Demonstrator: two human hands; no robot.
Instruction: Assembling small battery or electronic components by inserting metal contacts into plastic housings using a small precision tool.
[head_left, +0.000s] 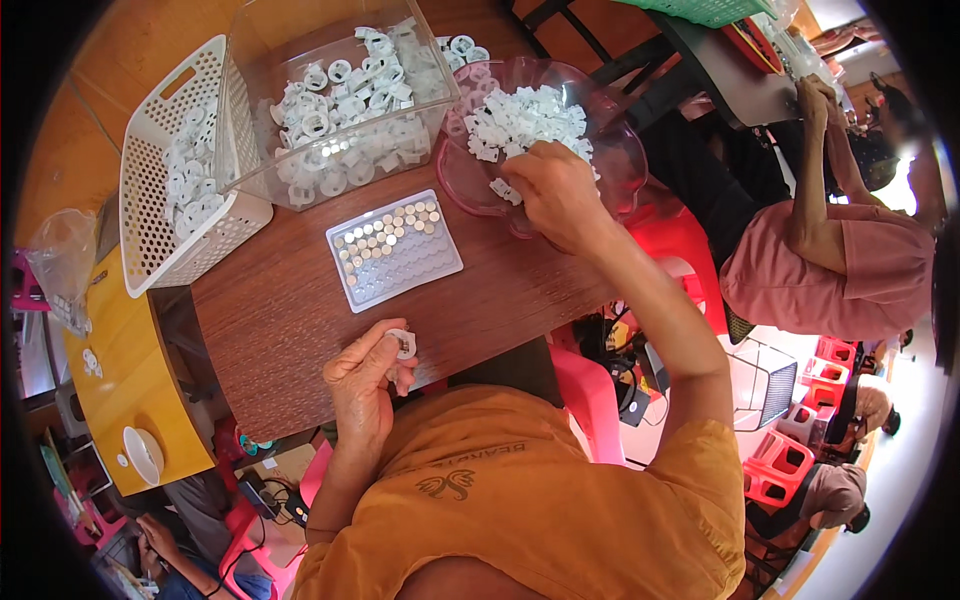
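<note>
My left hand [362, 374] pinches a white plastic ring-shaped part [402, 344] above the table's near edge. Its opening faces up, with some small detail inside too tiny to make out. My right hand [557, 196] is at the pink see-through bowl [463, 180], fingers bent down and drawn together over a heap of small white plastic pieces [528, 118]. Whatever those fingers grip is hidden. One loose white piece [506, 191] lies beside them. Between my hands, a clear plastic tray [400, 277] carries rows of round button cells [388, 232], its nearer pockets bare.
Behind the tray stands a clear bin [340, 150] of white ring parts. A white perforated basket [147, 200] with similar parts sits left of it on the brown table [270, 340]. Someone in a pink shirt [800, 260] sits at right, near red stools [778, 468].
</note>
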